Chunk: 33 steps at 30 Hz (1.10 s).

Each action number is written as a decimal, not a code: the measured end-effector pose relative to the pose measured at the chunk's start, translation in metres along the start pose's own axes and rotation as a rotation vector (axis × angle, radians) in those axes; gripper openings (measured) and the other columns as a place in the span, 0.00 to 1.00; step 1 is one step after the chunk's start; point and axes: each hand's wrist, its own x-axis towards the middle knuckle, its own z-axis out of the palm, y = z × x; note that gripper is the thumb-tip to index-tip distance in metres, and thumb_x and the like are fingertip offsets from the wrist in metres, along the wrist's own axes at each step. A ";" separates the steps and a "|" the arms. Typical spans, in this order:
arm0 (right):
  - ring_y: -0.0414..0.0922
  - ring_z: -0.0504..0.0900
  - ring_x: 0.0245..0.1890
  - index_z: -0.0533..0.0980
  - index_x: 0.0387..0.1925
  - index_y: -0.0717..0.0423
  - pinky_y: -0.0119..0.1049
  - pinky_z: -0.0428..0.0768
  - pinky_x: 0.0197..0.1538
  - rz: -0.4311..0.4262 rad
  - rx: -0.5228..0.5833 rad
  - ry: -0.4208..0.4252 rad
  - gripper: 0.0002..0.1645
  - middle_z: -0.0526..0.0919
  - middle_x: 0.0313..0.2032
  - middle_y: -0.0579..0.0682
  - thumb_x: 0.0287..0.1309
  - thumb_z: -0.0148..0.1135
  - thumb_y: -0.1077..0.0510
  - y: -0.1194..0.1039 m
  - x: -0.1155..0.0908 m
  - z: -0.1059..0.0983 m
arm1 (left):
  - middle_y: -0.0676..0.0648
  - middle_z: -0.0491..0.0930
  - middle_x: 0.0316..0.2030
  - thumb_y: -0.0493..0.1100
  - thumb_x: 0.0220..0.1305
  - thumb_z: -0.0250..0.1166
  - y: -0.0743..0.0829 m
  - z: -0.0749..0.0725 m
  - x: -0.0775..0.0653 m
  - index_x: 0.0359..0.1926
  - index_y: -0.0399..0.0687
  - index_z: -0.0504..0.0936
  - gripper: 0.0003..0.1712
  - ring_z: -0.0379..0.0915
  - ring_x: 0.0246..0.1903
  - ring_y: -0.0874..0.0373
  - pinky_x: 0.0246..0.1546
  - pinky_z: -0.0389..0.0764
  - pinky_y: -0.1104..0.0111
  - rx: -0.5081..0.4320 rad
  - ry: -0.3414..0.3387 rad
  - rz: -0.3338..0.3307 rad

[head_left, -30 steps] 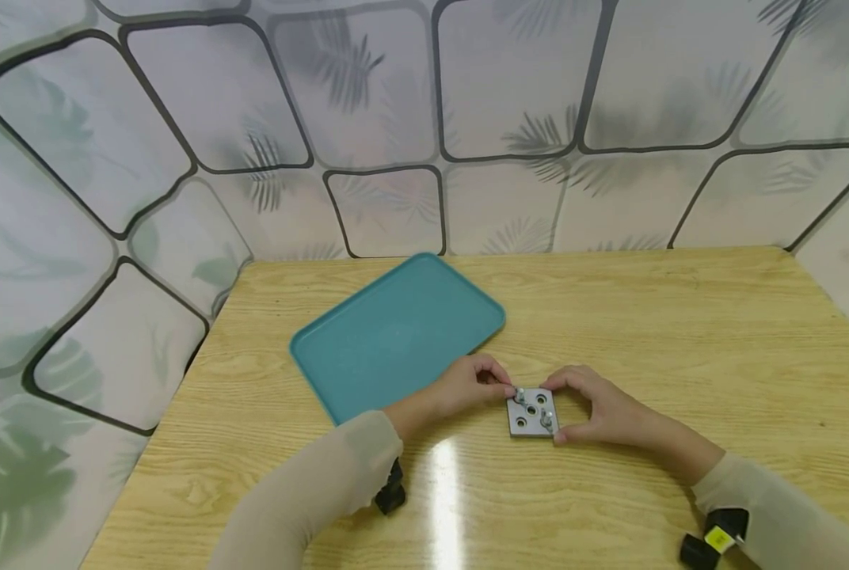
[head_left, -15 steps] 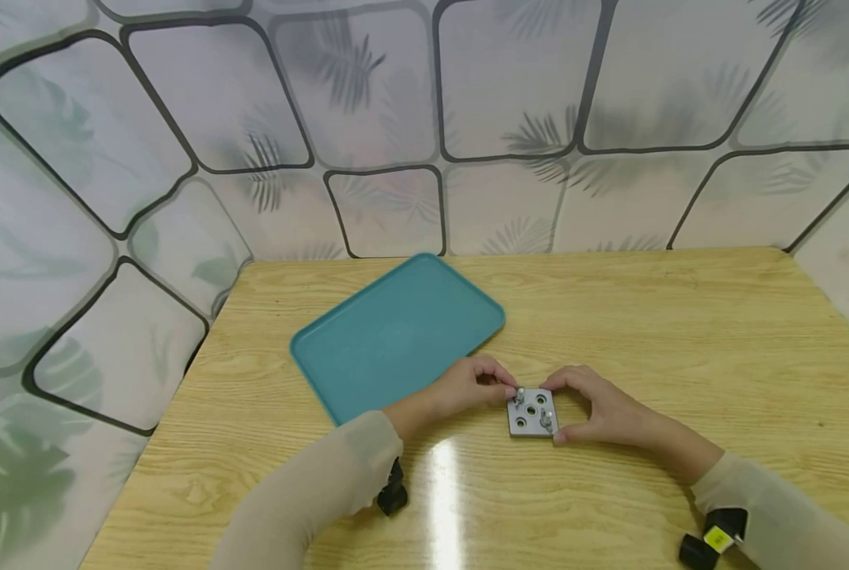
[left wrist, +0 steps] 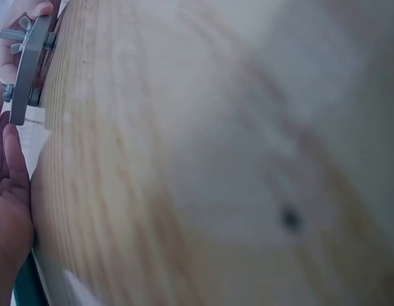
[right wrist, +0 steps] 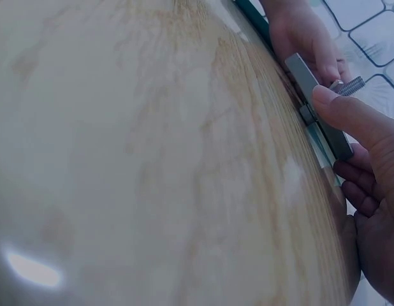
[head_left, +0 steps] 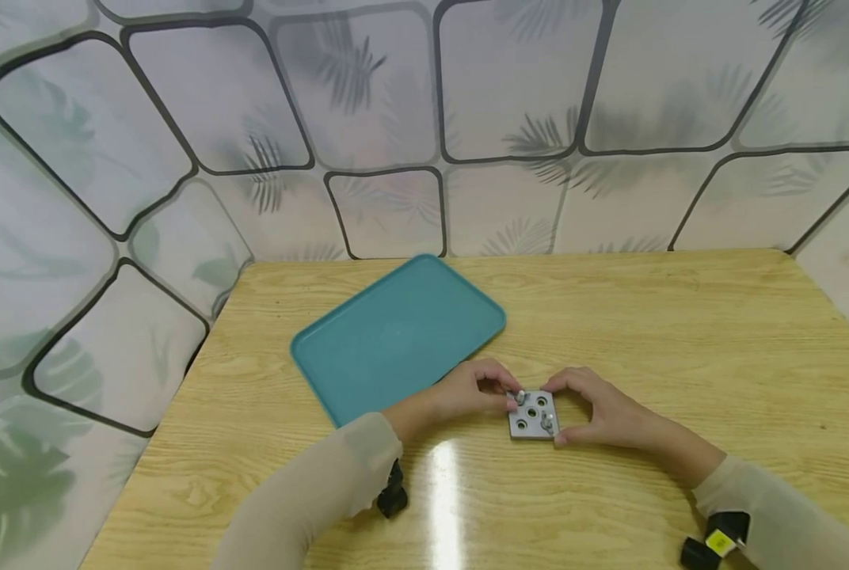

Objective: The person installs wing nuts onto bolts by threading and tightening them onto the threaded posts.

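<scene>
A square grey metal plate (head_left: pixel 534 425) with several holes stands slightly raised above the wooden table, on bolt heads (left wrist: pixel 34 97) that show beneath it. Two bolts come up through it, each with a wing nut; one wing nut (head_left: pixel 546 422) is at the right edge, its wings plain beside the threaded shank in the left wrist view. At the plate's far left corner, my left hand (head_left: pixel 473 388) pinches the other wing nut (head_left: pixel 520 397) between thumb and forefinger. My right hand (head_left: pixel 610 406) grips the plate's right side, thumb (right wrist: pixel 350 111) at the near corner and fingers at the far one.
Left of the plate, a blue-green tray (head_left: pixel 396 332) lies at an angle, close behind my left forearm. The wooden table (head_left: pixel 681 317) runs back to a patterned wall covering (head_left: pixel 503 206). Black wrist cameras (head_left: pixel 392 499) hang below both sleeves.
My left thumb has shifted slightly down and toward me beside the far-left wing nut, and the fingers have parted a little. The right hand and plate stay practically in place.
</scene>
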 end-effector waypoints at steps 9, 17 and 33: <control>0.36 0.69 0.52 0.73 0.50 0.47 0.28 0.63 0.55 0.004 0.013 -0.003 0.35 0.77 0.49 0.44 0.37 0.79 0.52 0.000 -0.001 0.000 | 0.51 0.81 0.30 0.39 0.57 0.69 -0.002 0.001 0.001 0.35 0.42 0.84 0.06 0.73 0.29 0.66 0.32 0.73 0.76 -0.007 0.114 -0.066; 0.37 0.70 0.51 0.73 0.50 0.47 0.30 0.64 0.54 -0.003 0.021 -0.003 0.35 0.77 0.48 0.44 0.37 0.79 0.52 -0.001 0.000 -0.001 | 0.54 0.80 0.34 0.43 0.57 0.69 -0.002 0.001 0.001 0.39 0.48 0.85 0.08 0.73 0.33 0.66 0.36 0.73 0.75 0.039 0.073 -0.028; 0.37 0.69 0.51 0.73 0.50 0.49 0.28 0.63 0.54 -0.019 0.037 -0.002 0.35 0.77 0.48 0.45 0.37 0.79 0.54 -0.001 0.001 -0.001 | 0.53 0.79 0.36 0.39 0.55 0.71 0.003 0.000 0.000 0.44 0.46 0.85 0.14 0.72 0.34 0.67 0.36 0.74 0.75 0.043 0.002 -0.023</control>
